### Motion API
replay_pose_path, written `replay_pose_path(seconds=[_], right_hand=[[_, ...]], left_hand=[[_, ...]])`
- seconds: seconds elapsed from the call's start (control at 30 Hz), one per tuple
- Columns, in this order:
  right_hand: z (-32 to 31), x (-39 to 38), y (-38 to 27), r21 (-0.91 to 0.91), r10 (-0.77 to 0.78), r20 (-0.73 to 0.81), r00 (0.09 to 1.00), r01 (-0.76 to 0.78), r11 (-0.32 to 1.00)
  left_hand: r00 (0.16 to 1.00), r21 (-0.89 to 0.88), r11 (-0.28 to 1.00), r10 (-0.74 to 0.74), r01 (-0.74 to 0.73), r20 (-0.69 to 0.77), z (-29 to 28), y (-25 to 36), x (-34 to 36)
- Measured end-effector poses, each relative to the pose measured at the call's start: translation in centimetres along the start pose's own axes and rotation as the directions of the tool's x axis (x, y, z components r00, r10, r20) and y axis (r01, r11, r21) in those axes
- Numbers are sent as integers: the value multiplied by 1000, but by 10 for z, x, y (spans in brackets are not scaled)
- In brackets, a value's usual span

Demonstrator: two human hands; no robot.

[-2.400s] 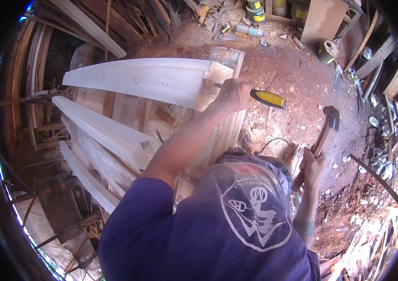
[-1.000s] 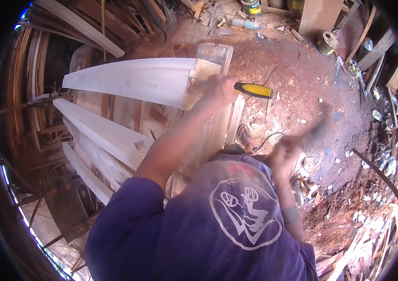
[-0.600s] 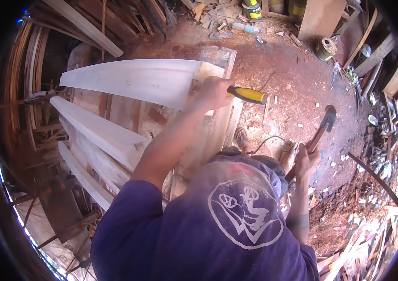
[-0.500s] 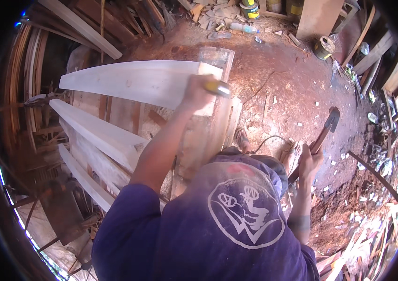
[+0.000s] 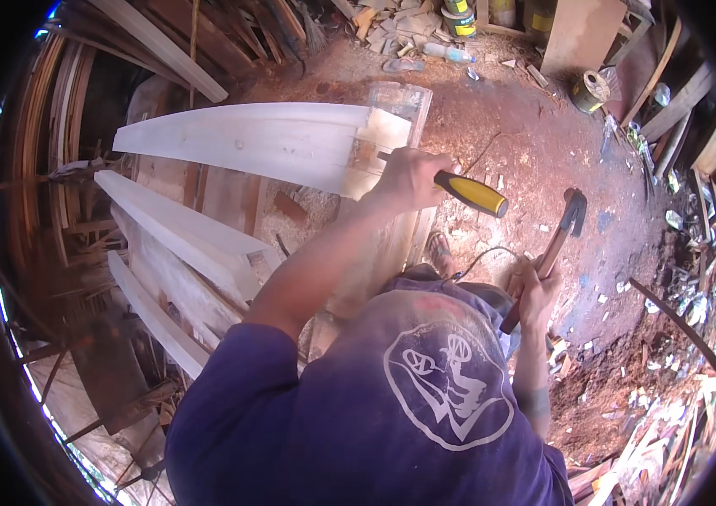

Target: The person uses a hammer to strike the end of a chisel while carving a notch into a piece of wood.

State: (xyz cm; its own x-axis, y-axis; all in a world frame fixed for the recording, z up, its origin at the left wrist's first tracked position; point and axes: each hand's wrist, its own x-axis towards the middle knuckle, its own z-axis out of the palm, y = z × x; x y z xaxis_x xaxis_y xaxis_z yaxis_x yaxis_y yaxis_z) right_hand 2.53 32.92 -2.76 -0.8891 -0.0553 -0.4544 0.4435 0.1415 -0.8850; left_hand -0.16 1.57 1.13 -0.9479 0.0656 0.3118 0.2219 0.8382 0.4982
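My left hand is closed round a chisel with a yellow and black handle. The handle points right, and a short bit of blade shows past my fingers over the board's end. Beneath lies a long pale board with a stepped cut at its right end; whether the blade touches it I cannot tell. My right hand grips the wooden handle of a claw hammer, held with its dark head up, apart from the chisel.
The board rests on a worn wooden bench. More pale planks lie on its near side. Timber leans along the left. A plastic bottle, a tin and wood scraps lie on the dirt floor.
My left hand has moved right and slightly down, and the chisel handle has swung into clear view. My right hand has drawn the hammer a little left and nearer my body.
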Motion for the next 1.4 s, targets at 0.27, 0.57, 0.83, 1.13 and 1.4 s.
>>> replay_pose_path(seconds=[0.27,0.57,0.83,1.13,1.4], right_hand=[[-13,-3,4,102,14,-53,998,-8,995],[-43,-6,-28,-102,-103,-301,948,76,992],[18,-4,10,-288,-691,-337,640,628,723],[-43,-3,-73,86,-309,-465,830,390,917],[34,-11,-14,-315,-392,180,902,431,846]], left_hand=[[992,77,990,-121,119,29,10,-7,-2],[988,85,984,-156,155,7,15,-12,-1],[976,85,972,-218,218,-2,14,-1,6],[973,136,965,-229,225,16,15,-13,-8],[968,198,961,-222,195,121,18,-28,-16]])
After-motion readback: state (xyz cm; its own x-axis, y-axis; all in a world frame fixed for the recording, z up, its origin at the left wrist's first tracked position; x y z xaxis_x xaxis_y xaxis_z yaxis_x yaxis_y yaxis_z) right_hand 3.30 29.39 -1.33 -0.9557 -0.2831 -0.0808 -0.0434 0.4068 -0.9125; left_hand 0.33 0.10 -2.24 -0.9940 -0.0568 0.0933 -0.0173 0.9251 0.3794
